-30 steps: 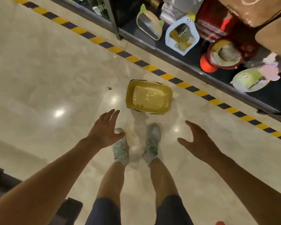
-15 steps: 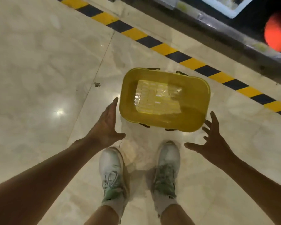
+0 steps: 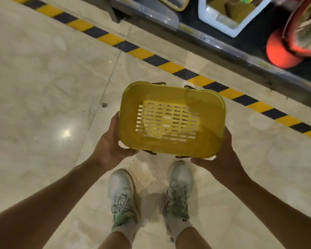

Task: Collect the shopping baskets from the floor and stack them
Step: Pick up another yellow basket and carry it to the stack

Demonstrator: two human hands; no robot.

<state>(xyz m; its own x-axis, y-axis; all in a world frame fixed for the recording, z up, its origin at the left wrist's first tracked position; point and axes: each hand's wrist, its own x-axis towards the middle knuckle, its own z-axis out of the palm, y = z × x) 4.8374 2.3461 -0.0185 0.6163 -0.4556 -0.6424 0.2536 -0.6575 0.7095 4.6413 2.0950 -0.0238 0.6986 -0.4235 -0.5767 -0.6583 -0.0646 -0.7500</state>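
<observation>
A yellow plastic shopping basket (image 3: pixel 131 112) with a slotted bottom and dark folded handles sits in front of my feet, mouth up. My left hand (image 3: pixel 110 142) grips its left end, fingers wrapped under the near corner. My right hand (image 3: pixel 221 155) grips its right end at the near corner. Whether the basket still touches the marble floor cannot be told from above. No other basket is in view.
A yellow-and-black hazard stripe (image 3: pixel 171 66) runs diagonally across the floor beyond the basket. Behind it stands a low dark shelf (image 3: pixel 237 51) with a white-framed mirror (image 3: pixel 223 27) and a red item (image 3: pixel 284 54). My two shoes (image 3: pixel 120 193) stand just behind the basket.
Both hands closed in from beside the basket and now grip its two ends. The view has dropped closer to the basket and floor.
</observation>
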